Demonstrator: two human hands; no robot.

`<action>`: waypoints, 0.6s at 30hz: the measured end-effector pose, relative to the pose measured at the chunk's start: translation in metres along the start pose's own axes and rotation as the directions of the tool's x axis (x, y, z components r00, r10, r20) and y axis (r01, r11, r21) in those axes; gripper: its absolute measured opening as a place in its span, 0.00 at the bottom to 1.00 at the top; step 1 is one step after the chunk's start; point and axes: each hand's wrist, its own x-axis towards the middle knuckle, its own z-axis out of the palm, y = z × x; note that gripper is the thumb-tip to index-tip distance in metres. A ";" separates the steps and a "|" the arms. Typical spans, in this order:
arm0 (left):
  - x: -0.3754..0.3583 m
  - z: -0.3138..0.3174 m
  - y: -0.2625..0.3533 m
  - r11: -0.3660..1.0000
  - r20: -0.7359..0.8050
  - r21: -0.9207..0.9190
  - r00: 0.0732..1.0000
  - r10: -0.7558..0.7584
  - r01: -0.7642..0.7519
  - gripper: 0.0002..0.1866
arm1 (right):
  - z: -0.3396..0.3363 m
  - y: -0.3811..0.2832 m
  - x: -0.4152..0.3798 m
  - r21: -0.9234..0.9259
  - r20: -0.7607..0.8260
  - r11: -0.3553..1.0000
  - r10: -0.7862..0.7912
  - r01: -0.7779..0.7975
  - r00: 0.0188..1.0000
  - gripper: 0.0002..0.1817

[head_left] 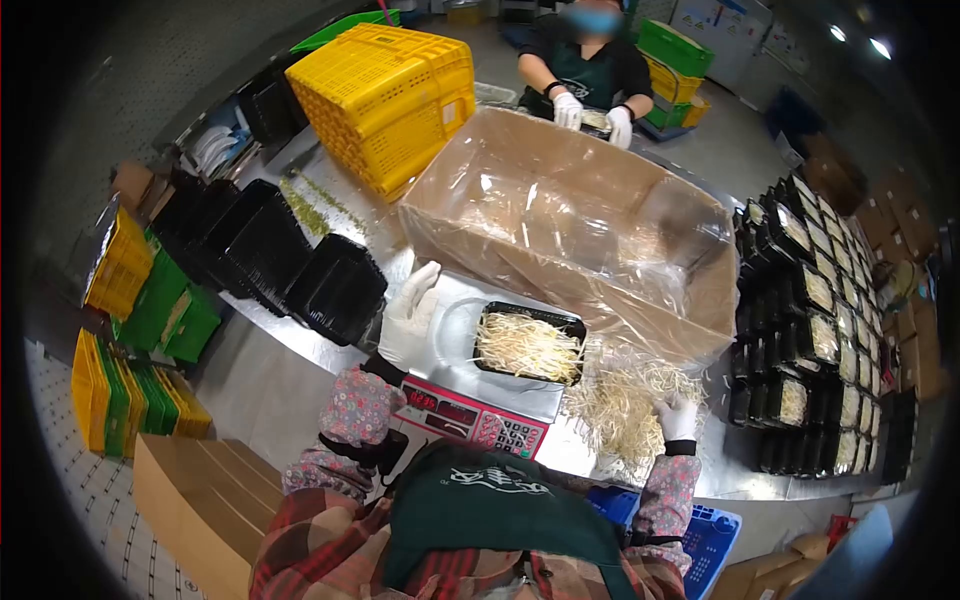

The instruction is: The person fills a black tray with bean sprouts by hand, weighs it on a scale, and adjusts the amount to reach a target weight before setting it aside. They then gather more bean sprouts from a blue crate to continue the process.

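A black plastic tray [484,368] filled with pale bean sprouts [530,345] rests on the metal platform of a red scale [470,420]. My left hand [408,312], in a white glove, is beside the scale platform to the left of the tray; its fingers are stretched out and hold nothing. At the right, a loose heap of bean sprouts [620,405] lies on the table against the big carton. My gloved right hand [677,417] is at that heap's right edge, fingers curled into the sprouts. The scale's red digits are too blurred to read.
A large plastic-lined carton [560,220] stands ahead. Black trays [335,290] and yellow crates [390,100] are at left. Filled trays [820,340] are stacked at right. Across the table, a co-worker's gloved hands [595,118] hold a tray. A blue basket [712,545] sits below right.
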 end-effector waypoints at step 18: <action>-0.046 0.068 -0.062 0.949 0.255 0.297 0.966 0.032 -0.110 0.32 | 0.086 -0.215 0.054 0.080 0.261 0.745 -0.657 0.663 0.707 0.16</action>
